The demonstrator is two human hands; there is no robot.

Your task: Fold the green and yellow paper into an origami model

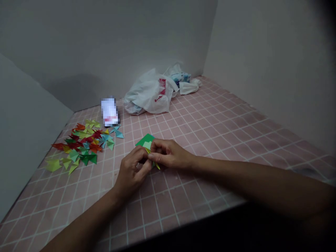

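Note:
Between my two hands is a small piece of folded yellow paper (pixel 158 166), mostly covered by fingers. My left hand (pixel 135 166) pinches it from the left, and my right hand (pixel 168 154) grips it from the right with thumb and fingers together. The fingertips of both hands meet at the paper, just above the table. Just behind them lies a flat stack of green paper (pixel 146 140), with a lighter green sheet partly hidden by my fingers.
A pile of folded paper pieces (pixel 84 147) in red, orange, yellow, green and blue spreads at the left. Behind it a lit phone (pixel 110 112) stands upright. White plastic bags (pixel 151 92) lie by the back wall. The table (pixel 223 129) has a pink checked cover.

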